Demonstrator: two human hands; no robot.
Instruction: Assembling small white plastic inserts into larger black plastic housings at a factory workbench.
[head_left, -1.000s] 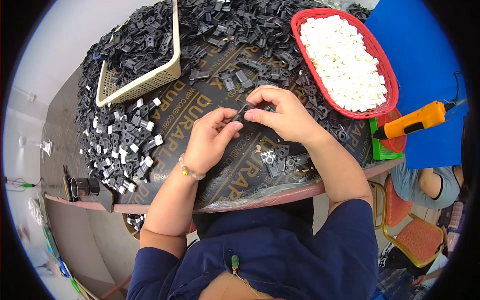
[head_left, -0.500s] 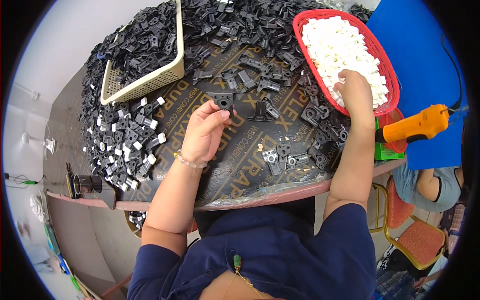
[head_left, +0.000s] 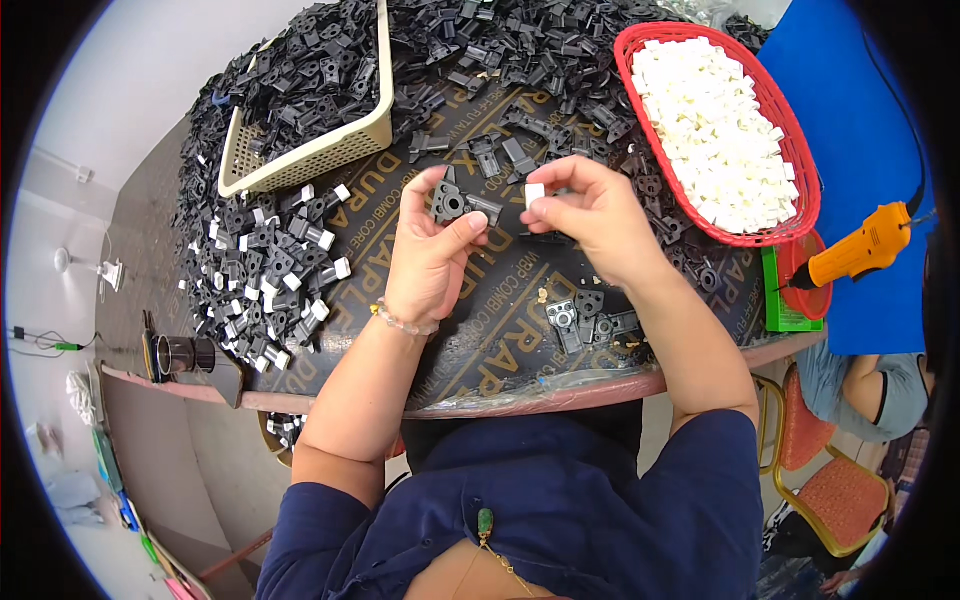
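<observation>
Between the thumb and fingers of my left hand [head_left: 432, 245] is a black plastic bracket [head_left: 449, 200] with a round hole and a stem pointing right. Facing it a short way off, my right hand [head_left: 598, 222] pinches a small white plastic cap [head_left: 535, 194]. Cap and bracket are apart. To the right stands a red basket [head_left: 640, 100] heaped with white caps [head_left: 710, 130]. Left of my left hand lies a pile of black brackets with white caps on them [head_left: 270, 270].
A cream basket [head_left: 300, 165] of black brackets stands at the back left, amid a large heap of them [head_left: 540, 50]. Some loose brackets [head_left: 585, 320] lie near the front edge. An orange power tool [head_left: 855, 245] rests at right beside a green tray [head_left: 780, 295]. Another person sits at far right.
My right hand has come from the red basket to the middle, bringing a white cap. My left hand has turned the bracket so that its stem points right.
</observation>
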